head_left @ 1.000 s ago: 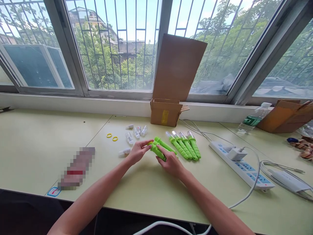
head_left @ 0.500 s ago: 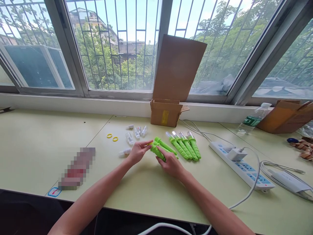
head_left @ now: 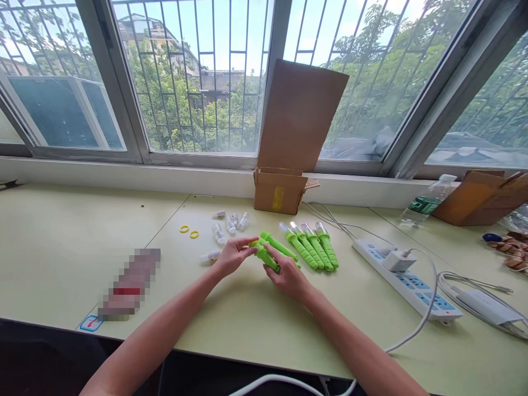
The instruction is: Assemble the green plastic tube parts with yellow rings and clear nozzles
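Left hand (head_left: 231,257), fingertips pinched on one yellow ring (head_left: 253,242), right hand (head_left: 290,275), fingers clamped round one green handle (head_left: 266,257), two loose rings (head_left: 193,237), six clear caps (head_left: 230,224), four capped handles (head_left: 308,248)

My left hand (head_left: 232,257) has shifted slightly, its thumb a little farther toward the green handle (head_left: 267,257). My view tilts slightly.

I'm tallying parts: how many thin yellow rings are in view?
3: two thin yellow rings lie on the pale green tabletop; the third is at the left hand, by one end of a green plastic handle. More may be hidden.
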`<state>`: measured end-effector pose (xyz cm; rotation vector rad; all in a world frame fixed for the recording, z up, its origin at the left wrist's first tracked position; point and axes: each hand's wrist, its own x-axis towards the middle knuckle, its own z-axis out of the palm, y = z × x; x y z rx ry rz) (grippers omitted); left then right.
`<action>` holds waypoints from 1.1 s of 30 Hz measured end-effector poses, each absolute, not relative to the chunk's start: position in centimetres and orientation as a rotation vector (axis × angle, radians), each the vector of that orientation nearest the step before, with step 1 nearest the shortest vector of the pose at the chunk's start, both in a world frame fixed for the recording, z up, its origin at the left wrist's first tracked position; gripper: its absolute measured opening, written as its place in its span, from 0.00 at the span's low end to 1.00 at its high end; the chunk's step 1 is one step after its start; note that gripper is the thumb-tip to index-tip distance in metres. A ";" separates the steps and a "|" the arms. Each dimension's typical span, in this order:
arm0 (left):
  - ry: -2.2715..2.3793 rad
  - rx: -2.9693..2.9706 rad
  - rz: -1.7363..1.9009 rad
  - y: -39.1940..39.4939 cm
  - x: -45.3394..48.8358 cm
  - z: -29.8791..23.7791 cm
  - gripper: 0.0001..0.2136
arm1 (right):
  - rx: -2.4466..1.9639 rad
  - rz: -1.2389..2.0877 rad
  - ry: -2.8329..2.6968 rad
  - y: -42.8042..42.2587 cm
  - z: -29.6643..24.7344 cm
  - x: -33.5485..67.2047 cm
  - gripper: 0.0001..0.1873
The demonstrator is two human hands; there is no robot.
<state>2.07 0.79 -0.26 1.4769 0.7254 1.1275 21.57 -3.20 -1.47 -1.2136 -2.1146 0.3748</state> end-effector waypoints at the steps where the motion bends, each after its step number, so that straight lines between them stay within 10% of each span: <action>1: 0.721 1.489 1.120 0.8 2.1 -0.3 0.23 | -1.212 0.376 -2.118 -3.3 -1.4 21.5 0.33; 33: 0.887 1.927 1.312 0.6 2.6 -0.8 0.18 | -1.201 0.597 -2.037 -3.5 -0.9 21.0 0.33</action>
